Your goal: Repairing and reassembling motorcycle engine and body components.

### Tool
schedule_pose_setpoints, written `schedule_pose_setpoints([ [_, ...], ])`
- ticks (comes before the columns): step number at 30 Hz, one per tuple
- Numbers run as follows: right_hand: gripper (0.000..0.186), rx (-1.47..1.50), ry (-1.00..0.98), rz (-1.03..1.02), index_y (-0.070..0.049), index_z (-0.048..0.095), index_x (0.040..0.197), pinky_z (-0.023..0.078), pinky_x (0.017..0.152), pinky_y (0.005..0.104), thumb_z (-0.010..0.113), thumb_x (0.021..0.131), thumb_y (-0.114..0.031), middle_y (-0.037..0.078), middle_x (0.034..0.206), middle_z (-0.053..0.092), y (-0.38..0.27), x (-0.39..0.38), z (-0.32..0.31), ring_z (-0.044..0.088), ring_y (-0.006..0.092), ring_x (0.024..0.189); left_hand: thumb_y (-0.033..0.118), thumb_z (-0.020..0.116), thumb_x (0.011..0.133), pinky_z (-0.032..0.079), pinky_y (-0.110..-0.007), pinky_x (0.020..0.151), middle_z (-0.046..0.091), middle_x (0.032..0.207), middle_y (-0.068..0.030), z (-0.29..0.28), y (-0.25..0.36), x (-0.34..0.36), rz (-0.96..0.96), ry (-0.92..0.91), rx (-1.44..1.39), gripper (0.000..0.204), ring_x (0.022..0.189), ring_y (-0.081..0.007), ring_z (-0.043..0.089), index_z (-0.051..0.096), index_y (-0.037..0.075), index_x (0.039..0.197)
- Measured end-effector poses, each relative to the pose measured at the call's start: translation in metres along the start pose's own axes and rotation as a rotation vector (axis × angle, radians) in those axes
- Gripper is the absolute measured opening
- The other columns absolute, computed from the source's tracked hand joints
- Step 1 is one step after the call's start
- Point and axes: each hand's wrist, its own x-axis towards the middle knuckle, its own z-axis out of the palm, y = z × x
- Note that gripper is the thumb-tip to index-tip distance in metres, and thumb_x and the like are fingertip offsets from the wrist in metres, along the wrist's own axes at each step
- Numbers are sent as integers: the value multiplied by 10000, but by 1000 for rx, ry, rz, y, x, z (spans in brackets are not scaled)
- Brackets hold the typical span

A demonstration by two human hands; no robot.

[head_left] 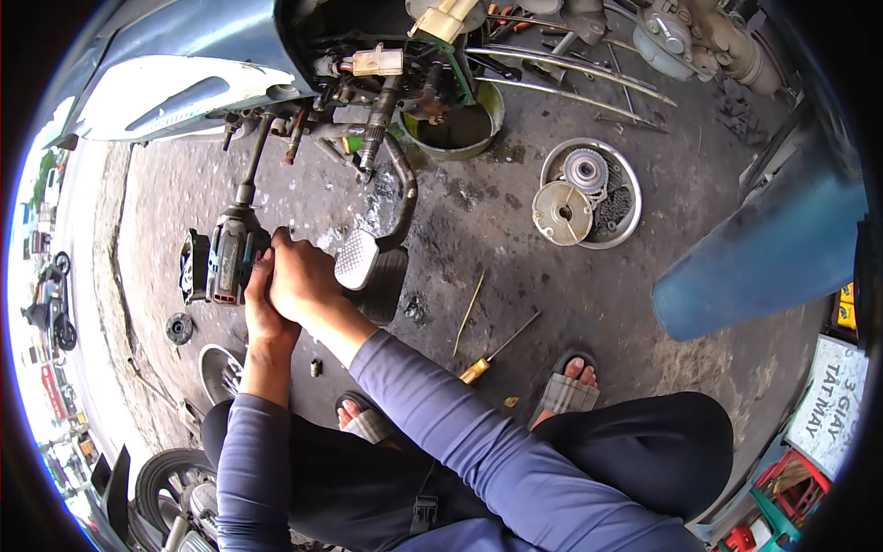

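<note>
A black and teal cordless impact wrench (235, 258) stands at the left, with a long extension bar (260, 152) running from its nose up to bolts under the motorcycle (207, 87). Both hands close around its grip, which they mostly hide. My left hand (265, 317) wraps it from the near side. My right hand (302, 276) lies over it from the right, fingers curled. Just right of the hands is a foot pedal (357, 259) with a patterned pad, below a splined shaft (374, 133). The far tip of the bar is lost among the engine parts.
A green basin (495, 115) of dark liquid sits under the engine. To its right, a metal bowl (631, 175) holds gears and a chain. A yellow-handled screwdriver (475, 371) lies near my feet. A blue panel (754, 258) stands right; a small bowl (210, 368) sits left.
</note>
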Motion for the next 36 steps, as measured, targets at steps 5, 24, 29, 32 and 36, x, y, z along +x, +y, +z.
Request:
schedule_pose_setpoints([
  [5, 247, 72, 23, -27, -15, 539, 1039, 535, 729, 519, 525, 906, -223, 256, 827, 671, 1, 0, 0, 680, 435, 823, 275, 638, 885, 465, -354, 942, 636, 1072, -41, 0, -1, 1, 9, -9, 20, 314, 1019, -189, 595, 611, 91, 1138],
  [24, 258, 53, -40, -9, 5, 521, 1065, 534, 747, 533, 536, 884, -178, 278, 842, 668, -2, 0, -11, 671, 460, 851, 247, 621, 887, 466, -347, 930, 633, 1058, -38, -4, -5, 5, -9, 18, -35, 293, 999, -186, 595, 608, 76, 1125],
  [29, 287, 44, -27, -28, 14, 529, 1088, 532, 737, 543, 530, 891, -194, 274, 832, 669, -8, -2, -5, 670, 464, 835, 247, 626, 888, 463, -350, 937, 637, 1075, -39, -10, 1, 2, 15, -43, -23, 301, 1005, -182, 596, 608, 80, 1138],
  [32, 271, 40, 5, -14, 13, 528, 1071, 532, 732, 542, 546, 881, -179, 276, 827, 668, -4, -2, -6, 670, 465, 829, 249, 638, 887, 463, -352, 941, 638, 1080, -40, -2, -2, 1, 11, 47, -20, 304, 1013, -182, 595, 610, 84, 1141],
  [36, 255, 42, 10, -47, 11, 519, 1058, 532, 727, 541, 568, 864, -146, 278, 818, 666, 0, 2, -4, 666, 469, 822, 249, 646, 886, 457, -351, 952, 640, 1081, -40, -7, -3, 7, 5, 10, -7, 321, 1022, -183, 595, 605, 83, 1157],
])
